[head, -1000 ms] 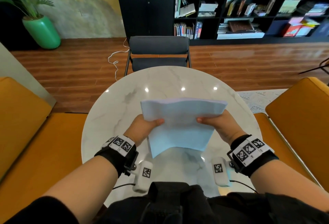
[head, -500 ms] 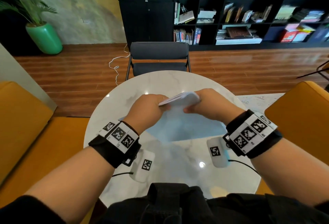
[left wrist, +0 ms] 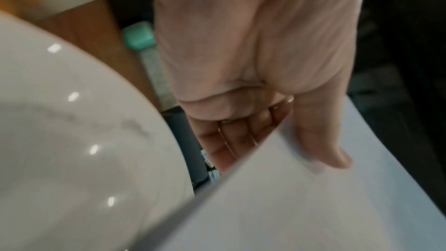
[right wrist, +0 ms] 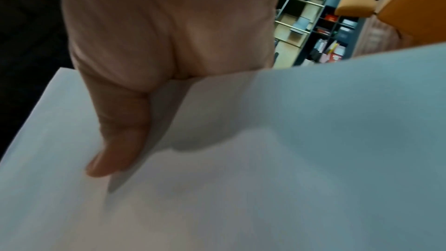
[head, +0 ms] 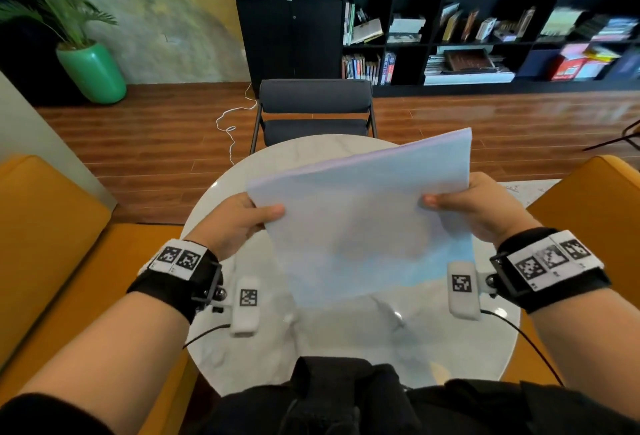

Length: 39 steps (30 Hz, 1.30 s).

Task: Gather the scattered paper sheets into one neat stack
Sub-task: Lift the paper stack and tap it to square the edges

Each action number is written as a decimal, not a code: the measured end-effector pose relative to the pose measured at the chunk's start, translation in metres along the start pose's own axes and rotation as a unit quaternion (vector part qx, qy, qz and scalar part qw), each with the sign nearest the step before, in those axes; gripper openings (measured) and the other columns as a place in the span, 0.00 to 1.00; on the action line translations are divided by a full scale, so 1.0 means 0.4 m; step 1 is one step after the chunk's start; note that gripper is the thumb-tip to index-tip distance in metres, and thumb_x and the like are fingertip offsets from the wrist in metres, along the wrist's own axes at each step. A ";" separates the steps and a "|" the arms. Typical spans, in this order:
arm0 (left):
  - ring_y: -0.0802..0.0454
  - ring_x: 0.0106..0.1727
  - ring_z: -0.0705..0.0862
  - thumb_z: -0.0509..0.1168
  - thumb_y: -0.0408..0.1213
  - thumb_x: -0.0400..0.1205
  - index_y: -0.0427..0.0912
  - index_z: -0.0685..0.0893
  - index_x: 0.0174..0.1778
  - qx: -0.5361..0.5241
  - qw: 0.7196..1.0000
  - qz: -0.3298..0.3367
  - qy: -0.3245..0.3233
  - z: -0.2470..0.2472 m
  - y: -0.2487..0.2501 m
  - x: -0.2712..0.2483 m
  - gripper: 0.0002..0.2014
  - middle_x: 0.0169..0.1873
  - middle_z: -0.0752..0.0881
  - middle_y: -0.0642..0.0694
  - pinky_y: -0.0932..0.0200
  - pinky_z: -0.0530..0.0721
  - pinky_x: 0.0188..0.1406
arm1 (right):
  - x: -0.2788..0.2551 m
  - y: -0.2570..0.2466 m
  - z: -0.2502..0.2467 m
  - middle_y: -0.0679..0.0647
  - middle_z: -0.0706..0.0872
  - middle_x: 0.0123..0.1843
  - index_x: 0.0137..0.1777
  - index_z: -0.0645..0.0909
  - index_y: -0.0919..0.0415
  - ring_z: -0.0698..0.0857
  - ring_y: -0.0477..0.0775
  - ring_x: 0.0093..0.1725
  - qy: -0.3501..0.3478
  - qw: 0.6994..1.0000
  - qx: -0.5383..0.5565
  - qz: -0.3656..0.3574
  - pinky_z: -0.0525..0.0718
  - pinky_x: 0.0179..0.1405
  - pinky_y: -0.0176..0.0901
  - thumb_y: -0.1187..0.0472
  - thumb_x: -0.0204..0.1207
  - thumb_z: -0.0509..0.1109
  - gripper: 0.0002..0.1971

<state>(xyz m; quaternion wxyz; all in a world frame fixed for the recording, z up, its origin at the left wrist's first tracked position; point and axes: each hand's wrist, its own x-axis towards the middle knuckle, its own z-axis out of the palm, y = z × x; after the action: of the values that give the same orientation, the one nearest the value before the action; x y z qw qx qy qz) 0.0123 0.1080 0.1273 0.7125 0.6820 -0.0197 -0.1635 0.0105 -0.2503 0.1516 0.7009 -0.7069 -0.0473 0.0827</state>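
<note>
A stack of white paper sheets (head: 367, 223) is held up above the round marble table (head: 346, 341), tilted with its right corner raised. My left hand (head: 242, 220) pinches the stack's left edge, thumb on top and fingers underneath. My right hand (head: 474, 206) pinches the right edge the same way. In the left wrist view the thumb (left wrist: 323, 140) lies on the paper sheets (left wrist: 313, 207) with the fingers behind them. In the right wrist view the thumb (right wrist: 115, 131) presses on the paper sheets (right wrist: 265, 159). No loose sheets show on the table.
A grey chair (head: 313, 112) stands at the table's far side. Orange seats flank the table at left (head: 52, 244) and right (head: 595, 199). A black bookshelf (head: 450, 36) lines the back wall, and a green plant pot (head: 91, 73) stands at the far left.
Half a second ago the stack stood lower with both hands close together at its top; now the hands are apart at its side edges and the stack is lifted and tilted towards me.
</note>
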 end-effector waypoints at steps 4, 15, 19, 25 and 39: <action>0.45 0.54 0.90 0.84 0.43 0.57 0.42 0.86 0.59 -0.128 0.990 -0.037 -0.053 0.037 -0.047 0.009 0.33 0.53 0.91 0.42 0.50 0.89 0.50 | 0.015 0.053 0.012 0.60 0.93 0.50 0.50 0.89 0.64 0.92 0.59 0.48 0.000 0.997 0.069 0.037 0.89 0.44 0.48 0.57 0.40 0.91 0.33; 0.48 0.51 0.87 0.66 0.40 0.82 0.48 0.83 0.55 0.055 0.966 0.017 0.253 0.130 -0.093 0.019 0.07 0.52 0.88 0.45 0.50 0.84 0.57 | -0.004 0.175 0.158 0.56 0.91 0.42 0.40 0.89 0.59 0.89 0.57 0.44 0.203 0.978 -0.012 0.050 0.88 0.50 0.54 0.69 0.66 0.80 0.06; 0.55 0.51 0.87 0.67 0.35 0.81 0.58 0.83 0.42 0.027 0.963 0.092 0.253 0.120 -0.084 0.012 0.09 0.44 0.88 0.59 0.57 0.83 0.58 | -0.012 0.165 0.165 0.46 0.92 0.39 0.37 0.91 0.46 0.89 0.46 0.43 0.214 0.977 0.010 -0.011 0.88 0.47 0.44 0.70 0.68 0.79 0.14; 0.45 0.53 0.87 0.71 0.40 0.75 0.53 0.84 0.45 0.101 0.974 -0.073 0.189 0.084 -0.282 0.008 0.05 0.45 0.90 0.47 0.54 0.84 0.54 | -0.049 0.324 0.161 0.51 0.91 0.40 0.42 0.88 0.55 0.88 0.51 0.43 0.234 0.961 -0.057 0.136 0.86 0.43 0.43 0.72 0.64 0.80 0.13; 0.47 0.54 0.86 0.72 0.36 0.75 0.52 0.84 0.47 0.145 0.974 -0.080 0.156 0.034 -0.314 0.034 0.08 0.48 0.88 0.46 0.59 0.80 0.48 | -0.040 0.332 0.175 0.52 0.89 0.39 0.38 0.85 0.54 0.87 0.51 0.40 0.267 0.952 -0.018 0.148 0.83 0.40 0.40 0.73 0.65 0.79 0.12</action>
<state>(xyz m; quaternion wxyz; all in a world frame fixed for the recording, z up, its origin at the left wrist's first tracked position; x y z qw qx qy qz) -0.0040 0.0893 0.0025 0.5850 0.7946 0.1225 -0.1066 -0.0247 -0.1860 0.0195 0.6554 -0.7144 0.2451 -0.0071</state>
